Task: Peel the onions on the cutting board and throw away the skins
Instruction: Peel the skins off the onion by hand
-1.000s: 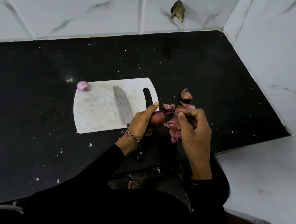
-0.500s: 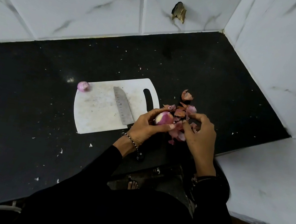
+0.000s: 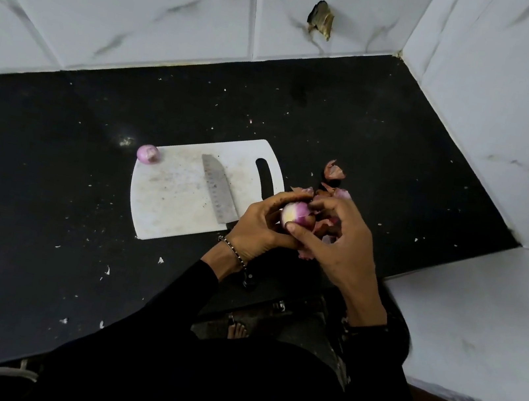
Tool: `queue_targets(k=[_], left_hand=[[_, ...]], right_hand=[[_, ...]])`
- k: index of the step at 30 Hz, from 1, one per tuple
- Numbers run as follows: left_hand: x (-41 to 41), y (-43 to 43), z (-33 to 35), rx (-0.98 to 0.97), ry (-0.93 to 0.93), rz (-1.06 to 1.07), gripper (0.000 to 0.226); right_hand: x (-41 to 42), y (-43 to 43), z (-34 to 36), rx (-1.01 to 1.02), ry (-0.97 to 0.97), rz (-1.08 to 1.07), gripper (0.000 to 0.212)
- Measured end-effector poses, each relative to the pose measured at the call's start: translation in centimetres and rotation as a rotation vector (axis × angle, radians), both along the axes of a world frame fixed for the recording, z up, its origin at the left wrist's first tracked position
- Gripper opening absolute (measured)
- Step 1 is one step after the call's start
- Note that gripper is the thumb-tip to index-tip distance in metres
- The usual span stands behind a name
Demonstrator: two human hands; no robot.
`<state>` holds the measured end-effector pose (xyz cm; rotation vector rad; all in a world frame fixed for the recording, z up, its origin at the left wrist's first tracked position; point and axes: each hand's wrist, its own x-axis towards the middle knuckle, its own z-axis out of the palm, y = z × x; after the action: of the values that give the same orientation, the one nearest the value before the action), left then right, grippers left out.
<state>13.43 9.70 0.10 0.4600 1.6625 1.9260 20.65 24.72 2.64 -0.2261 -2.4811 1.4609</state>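
Observation:
My left hand (image 3: pixel 261 224) grips a small onion (image 3: pixel 297 215), partly peeled and showing white and purple, just off the right edge of the white cutting board (image 3: pixel 173 199). My right hand (image 3: pixel 339 243) meets it from the right, thumb and fingertips pinching the onion's surface. A pile of pink skins (image 3: pixel 332 176) lies on the black counter beyond and under my right hand, partly hidden. A second, peeled purple onion (image 3: pixel 147 153) sits at the board's far left corner.
A knife (image 3: pixel 218 189) lies on the board, blade pointing away, its handle hidden under my left wrist. The black counter (image 3: pixel 48 200) is speckled with scraps. White tiled walls close the back and right; a raised white ledge (image 3: pixel 479 321) stands to the right.
The onion has turned in my left hand, showing more white flesh. My right hand has come back from the skin pile to pinch the onion.

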Motion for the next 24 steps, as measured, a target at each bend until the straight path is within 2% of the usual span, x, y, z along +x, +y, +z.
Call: queue_targets(k=[10,13,16,19,22,24], left_hand=[[-0.1,-0.3,-0.4,-0.033,-0.054,-0.005,0.072],[0.0,-0.4,-0.3,-0.067,-0.075,-0.014,0.069],[0.1,-0.4,0.0,-0.057,-0.091,0.024,0.067],[0.0,-0.4,0.4,-0.027,-0.097,0.039,0.067],[-0.1,-0.3,0.9,-0.004,-0.104,0.037,0.065],[0.1,-0.2,1.2,0.003,-0.118,0.051,0.065]], right_hand=[[-0.1,0.3,0.0,0.022,-0.091,-0.010,0.039],[-0.2,0.5,0.1,0.067,-0.096,0.029,0.034],[-0.3,0.5,0.2,0.026,-0.087,0.043,0.028],[-0.4,0.4,0.3,-0.012,-0.112,0.031,0.032],[-0.5,0.5,0.4,-0.080,-0.104,-0.003,0.045],[-0.4,0.6,0.5,-0.094,-0.055,0.005,0.042]])
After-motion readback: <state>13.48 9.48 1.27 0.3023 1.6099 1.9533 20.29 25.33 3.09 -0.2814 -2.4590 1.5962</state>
